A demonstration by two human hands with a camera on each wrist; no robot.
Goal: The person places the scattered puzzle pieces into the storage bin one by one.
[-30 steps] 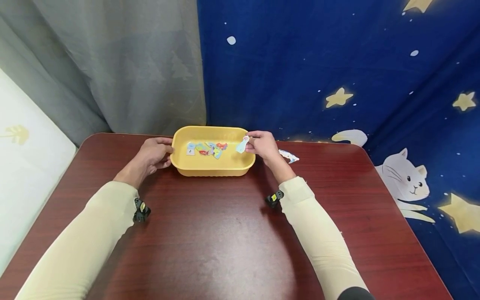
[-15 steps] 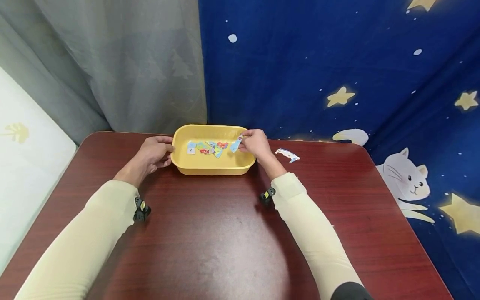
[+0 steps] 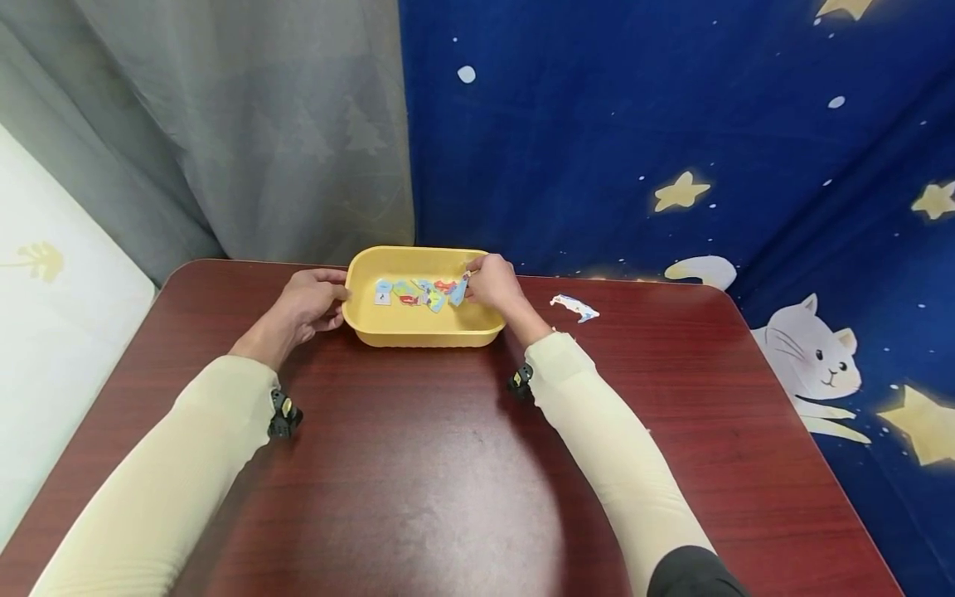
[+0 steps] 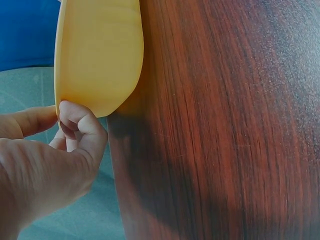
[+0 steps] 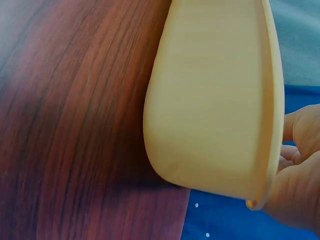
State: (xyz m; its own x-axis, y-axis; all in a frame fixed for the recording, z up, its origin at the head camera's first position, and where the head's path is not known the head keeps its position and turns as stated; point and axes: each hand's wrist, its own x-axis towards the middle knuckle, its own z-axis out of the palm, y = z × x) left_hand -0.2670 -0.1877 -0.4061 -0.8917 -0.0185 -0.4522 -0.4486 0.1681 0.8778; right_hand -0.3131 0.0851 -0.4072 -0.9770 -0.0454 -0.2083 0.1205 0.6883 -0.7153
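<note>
Yellow tub [image 3: 424, 338] — between both hands [image 3: 307, 303] [image 3: 494, 282]

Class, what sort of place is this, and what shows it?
Probably a curtained-off corner of an indoor room: a reddish-brown table backed by a grey curtain and a star-printed blue curtain.

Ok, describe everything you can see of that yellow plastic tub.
The yellow rounded-rectangular tub, seemingly plastic, is open-topped, with smooth walls and a thin rim. It stands upright near the far edge of the dark red wood-grained table. Colourful flat cutouts lie inside. The left hand grips its left end; the right hand, pinching a light-blue cutout, is over the tub's right end, contact unclear.
</note>
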